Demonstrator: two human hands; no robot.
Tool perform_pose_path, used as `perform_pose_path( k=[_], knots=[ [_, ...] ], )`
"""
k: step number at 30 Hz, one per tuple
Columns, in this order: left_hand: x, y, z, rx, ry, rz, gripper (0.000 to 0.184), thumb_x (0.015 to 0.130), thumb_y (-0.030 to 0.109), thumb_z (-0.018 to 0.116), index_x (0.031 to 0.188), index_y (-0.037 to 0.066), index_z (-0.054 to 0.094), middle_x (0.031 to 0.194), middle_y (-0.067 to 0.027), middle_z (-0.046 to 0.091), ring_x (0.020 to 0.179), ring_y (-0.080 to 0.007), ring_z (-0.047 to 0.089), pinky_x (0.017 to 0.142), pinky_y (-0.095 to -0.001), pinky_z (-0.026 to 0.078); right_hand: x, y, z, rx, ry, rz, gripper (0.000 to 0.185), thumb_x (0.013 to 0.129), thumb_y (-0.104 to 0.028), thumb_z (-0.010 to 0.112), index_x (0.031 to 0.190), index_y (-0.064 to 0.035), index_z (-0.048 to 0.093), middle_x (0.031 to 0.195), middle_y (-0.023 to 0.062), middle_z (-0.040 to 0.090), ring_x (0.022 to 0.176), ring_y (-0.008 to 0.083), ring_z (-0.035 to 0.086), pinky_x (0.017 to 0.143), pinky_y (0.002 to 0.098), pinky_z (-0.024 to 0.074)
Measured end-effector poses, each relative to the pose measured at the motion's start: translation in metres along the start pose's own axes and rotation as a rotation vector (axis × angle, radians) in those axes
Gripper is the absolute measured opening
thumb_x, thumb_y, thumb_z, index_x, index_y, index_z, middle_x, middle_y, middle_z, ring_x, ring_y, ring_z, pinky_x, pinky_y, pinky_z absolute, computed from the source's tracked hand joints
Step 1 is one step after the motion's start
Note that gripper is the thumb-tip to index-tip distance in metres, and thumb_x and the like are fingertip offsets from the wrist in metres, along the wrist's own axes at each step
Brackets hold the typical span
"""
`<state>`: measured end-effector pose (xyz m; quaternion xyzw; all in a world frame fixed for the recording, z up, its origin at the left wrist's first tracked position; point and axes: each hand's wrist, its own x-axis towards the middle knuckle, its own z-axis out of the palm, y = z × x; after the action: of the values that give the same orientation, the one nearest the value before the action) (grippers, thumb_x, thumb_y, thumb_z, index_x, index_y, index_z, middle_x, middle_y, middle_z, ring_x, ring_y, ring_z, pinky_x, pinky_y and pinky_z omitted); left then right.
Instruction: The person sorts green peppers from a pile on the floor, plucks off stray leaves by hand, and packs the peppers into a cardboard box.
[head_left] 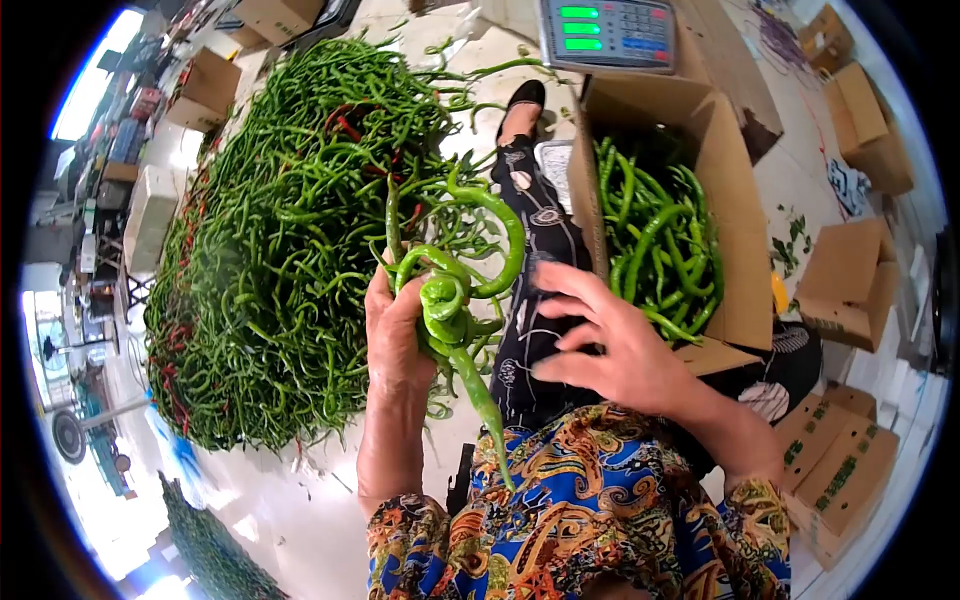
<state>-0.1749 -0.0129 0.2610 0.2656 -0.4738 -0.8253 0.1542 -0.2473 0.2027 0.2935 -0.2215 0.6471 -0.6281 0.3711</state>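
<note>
My left hand [393, 325] is closed around a bunch of long green chili peppers [447, 305], some curled and one hanging down toward my patterned shirt. To its right, my right hand [615, 345] is held apart from the bunch, fingers spread and slightly blurred, with nothing visible in it. A big heap of green chili peppers [290, 230], with a few red ones among them, lies on the floor to the left. Beside my right hand stands an open cardboard box [740, 230] with green peppers inside.
A digital scale display [608, 35] with green digits stands behind the open box. More cardboard boxes [848, 280] line the right side. A second green pile [215, 550] lies at lower left. My leg [540, 230] stretches between heap and box.
</note>
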Motion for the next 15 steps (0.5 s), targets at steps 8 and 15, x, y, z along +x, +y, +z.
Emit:
perform_pose_path(
  k=[8,15],
  knots=[
    [0.007,0.004,0.071,-0.043,-0.248,-0.032,0.027,0.087,0.004,0.06,0.113,-0.001,0.054,0.102,-0.013,0.065,0.082,-0.0192,0.067,0.069,-0.0305,0.058,0.035,-0.01,-0.041,0.611,0.208,-0.006,0.015,0.096,-0.027,0.06,0.098,-0.0122,0.06,0.095,-0.0009,0.068,0.084,0.0071,0.061,0.068,0.0207,0.0477],
    [0.016,0.001,0.12,-0.028,-0.335,-0.098,0.026,0.092,0.006,0.054,0.118,0.0,0.056,0.103,-0.011,0.066,0.087,-0.0182,0.067,0.075,-0.0296,0.057,-0.003,-0.046,-0.075,0.103,0.076,-0.13,0.028,0.09,-0.019,0.07,0.109,-0.0007,0.059,0.095,0.0029,0.063,0.092,0.0101,0.059,0.083,0.0266,0.0483]
  ],
)
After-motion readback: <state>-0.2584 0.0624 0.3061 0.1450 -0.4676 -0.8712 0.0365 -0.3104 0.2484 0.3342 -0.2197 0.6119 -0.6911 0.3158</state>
